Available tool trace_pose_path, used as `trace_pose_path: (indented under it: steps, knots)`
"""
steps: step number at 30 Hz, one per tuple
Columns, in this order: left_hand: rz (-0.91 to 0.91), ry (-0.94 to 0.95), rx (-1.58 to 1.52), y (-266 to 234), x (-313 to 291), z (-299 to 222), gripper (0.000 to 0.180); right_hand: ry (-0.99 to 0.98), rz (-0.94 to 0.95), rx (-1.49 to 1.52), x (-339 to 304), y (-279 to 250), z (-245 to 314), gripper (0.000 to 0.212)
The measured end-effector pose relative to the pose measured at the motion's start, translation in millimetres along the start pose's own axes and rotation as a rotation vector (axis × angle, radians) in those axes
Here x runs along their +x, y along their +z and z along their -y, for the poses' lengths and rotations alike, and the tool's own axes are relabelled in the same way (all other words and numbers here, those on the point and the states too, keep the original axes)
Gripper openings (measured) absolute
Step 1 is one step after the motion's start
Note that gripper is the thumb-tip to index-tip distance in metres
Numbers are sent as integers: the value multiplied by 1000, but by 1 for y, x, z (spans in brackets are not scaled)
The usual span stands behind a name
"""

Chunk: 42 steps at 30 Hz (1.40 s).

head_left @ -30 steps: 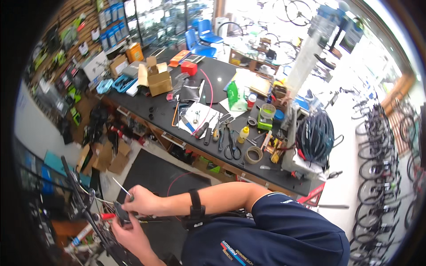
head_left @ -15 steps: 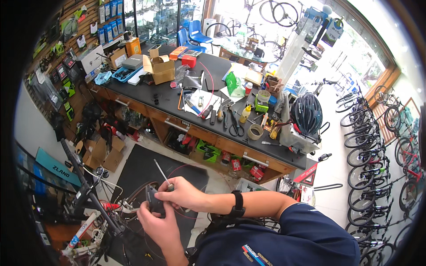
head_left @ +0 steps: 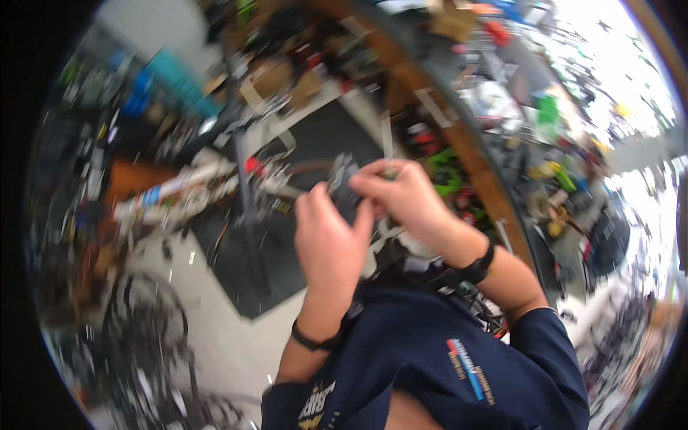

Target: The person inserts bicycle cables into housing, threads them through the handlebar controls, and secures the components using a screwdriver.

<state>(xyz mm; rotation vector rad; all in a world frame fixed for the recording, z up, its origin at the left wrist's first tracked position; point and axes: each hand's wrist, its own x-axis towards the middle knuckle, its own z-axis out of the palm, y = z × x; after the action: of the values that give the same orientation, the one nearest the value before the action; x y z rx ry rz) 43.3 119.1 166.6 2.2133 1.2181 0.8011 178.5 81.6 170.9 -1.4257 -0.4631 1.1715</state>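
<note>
Motion blurs the picture. A dark grey, oblong part (head_left: 345, 188) sits between my two hands, its exact kind unclear. My left hand (head_left: 326, 233) is closed around its near side, thumb pressed against it. My right hand (head_left: 401, 192) touches the part's right side with its fingertips. That same hand also keeps hold of a screwdriver (head_left: 388, 140), whose metal shaft points up and away while the fingers partly cover the dark green handle. Just left of my hands is a bicycle with a white frame (head_left: 175, 188) and dark handlebar.
Under the bicycle lies a black mat (head_left: 287, 276). A wooden workbench (head_left: 480, 172) with a dark top runs along the right, cluttered with tools and a green bag (head_left: 547, 115). Cardboard boxes (head_left: 272, 82) stand beyond the mat. A bicycle wheel (head_left: 147, 322) shows at lower left.
The view has swung left and down, so the bench now lies to the right and more floor shows. Both hands still hold the dark part and the screwdriver, whose shaft now points more upright.
</note>
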Motion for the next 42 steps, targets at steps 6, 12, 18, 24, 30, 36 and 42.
trace_pose_path:
  steps: [6,12,18,24,30,36,42]
  knots:
    - [-102,-188,213,7,12,13,55,99,299,11,66,12,-8,23]
    - [-183,-242,422,-13,-2,30,43,191,542,9,114,34,-26,22]
    - [-304,-337,581,-57,-14,47,36,278,699,96,144,68,-63,19]
    - [-280,-298,611,-70,3,58,38,290,717,155,148,73,-76,23]
    - [-158,-244,602,-57,28,62,51,272,735,270,147,76,-87,23]
    - [-143,-302,540,-53,31,76,69,227,750,273,141,86,-92,21]
    - [-97,-333,532,-53,35,83,72,205,735,290,143,91,-99,19]
